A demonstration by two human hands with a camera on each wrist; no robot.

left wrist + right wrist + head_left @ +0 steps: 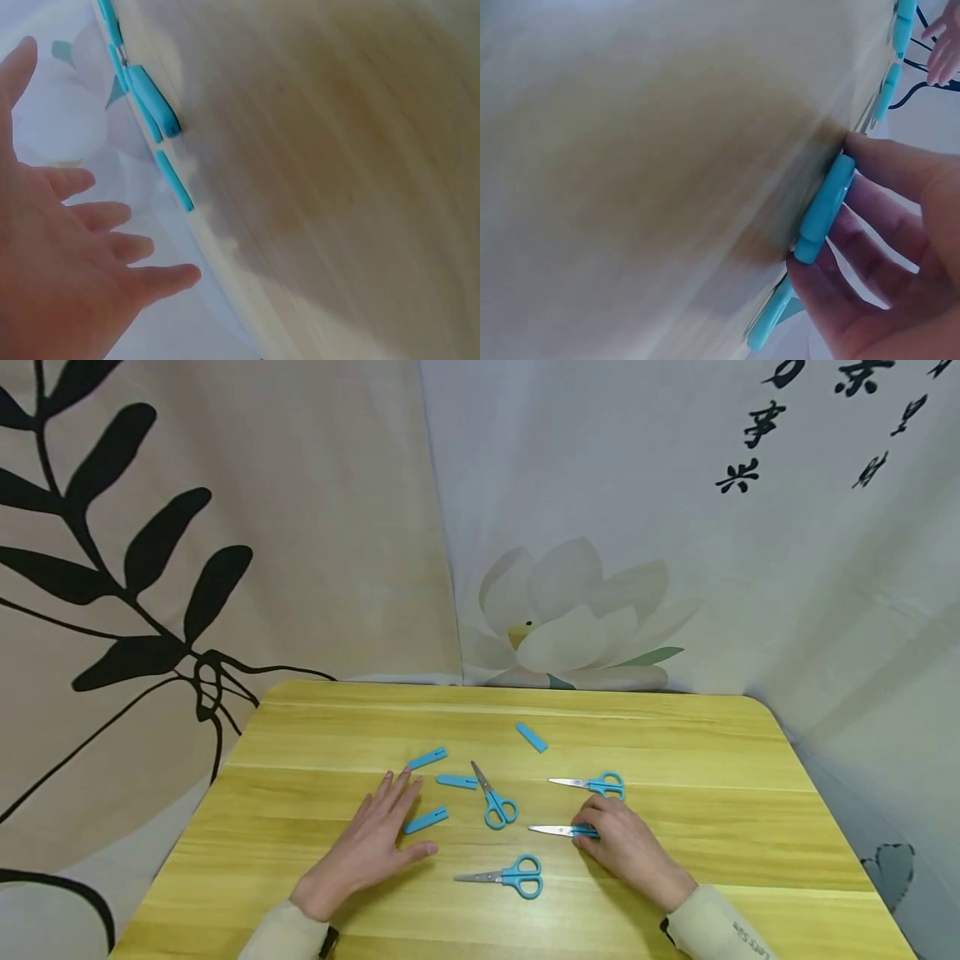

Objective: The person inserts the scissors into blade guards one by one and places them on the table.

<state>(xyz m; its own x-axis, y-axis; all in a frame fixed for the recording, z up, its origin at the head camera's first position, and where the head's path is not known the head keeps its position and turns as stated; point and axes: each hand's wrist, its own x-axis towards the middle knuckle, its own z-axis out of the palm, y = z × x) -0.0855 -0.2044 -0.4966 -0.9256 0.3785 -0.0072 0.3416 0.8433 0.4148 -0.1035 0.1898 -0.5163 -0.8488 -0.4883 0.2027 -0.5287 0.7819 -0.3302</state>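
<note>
My right hand (633, 843) grips the light-blue handle of a pair of small scissors (553, 831) that lies on the table, blades pointing left. In the right wrist view, thumb and fingertips sit at either end of that handle (825, 210). My left hand (378, 839) is spread with straight fingers and holds nothing. Its fingers are nearest to three blue blade covers, an upper one (427, 757), a middle one (457, 782) and a lower one (426, 820). In the left wrist view the palm (67, 262) appears raised off the tabletop.
Other blue-handled scissors lie on the wooden table (300, 743): one pair behind the right hand (592, 784), one in the middle (495, 802), one at the front (510, 877). Another blade cover (532, 737) lies toward the back. Printed curtains (337, 527) hang behind the table.
</note>
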